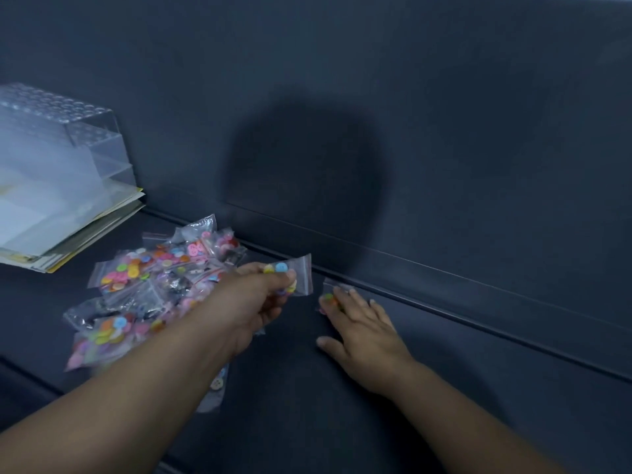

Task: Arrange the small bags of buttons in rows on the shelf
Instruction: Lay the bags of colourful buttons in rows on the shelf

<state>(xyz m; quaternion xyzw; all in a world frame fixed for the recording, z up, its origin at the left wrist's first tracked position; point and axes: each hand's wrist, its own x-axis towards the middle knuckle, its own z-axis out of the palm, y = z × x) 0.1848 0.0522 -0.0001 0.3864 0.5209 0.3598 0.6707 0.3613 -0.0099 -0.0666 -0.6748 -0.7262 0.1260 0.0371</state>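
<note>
A heap of small clear zip bags of coloured buttons lies on the dark shelf, left of centre. My left hand grips one bag of buttons and holds it just above the shelf, to the right of the heap. A short way to the right, my right hand lies flat with straight fingers on another bag, which rests on the shelf near the back wall. Most of that bag is hidden under my fingers.
A clear plastic organiser stands at the far left on a stack of papers. The dark back wall rises right behind the shelf, with a raised lip along its foot. The shelf extends to the right.
</note>
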